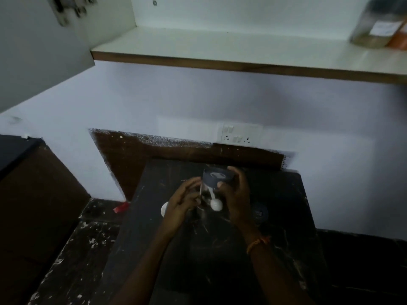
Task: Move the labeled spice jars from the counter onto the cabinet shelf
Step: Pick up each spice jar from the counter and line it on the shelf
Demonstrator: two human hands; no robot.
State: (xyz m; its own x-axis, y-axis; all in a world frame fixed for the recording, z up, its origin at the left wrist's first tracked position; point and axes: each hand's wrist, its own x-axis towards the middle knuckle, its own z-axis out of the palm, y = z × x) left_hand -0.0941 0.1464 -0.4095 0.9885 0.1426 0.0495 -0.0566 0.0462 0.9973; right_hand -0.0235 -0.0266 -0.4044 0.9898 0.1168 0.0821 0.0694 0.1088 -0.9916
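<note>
Clear jar [212,186], dark lid, apparently white-labeled, in both hands

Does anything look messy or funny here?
A little. The dark stone counter has white splotches like paint, and the brown wall patch has ragged painted edges. The clear jar with a grey lid, held in both hands, looks fine.

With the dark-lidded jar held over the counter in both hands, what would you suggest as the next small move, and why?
Probably lift the jar toward the bare stretch of the cabinet shelf. The right hand grips its dark lid, the left hand steadies its side, and a labeled jar already stands at the shelf's right end.
</note>
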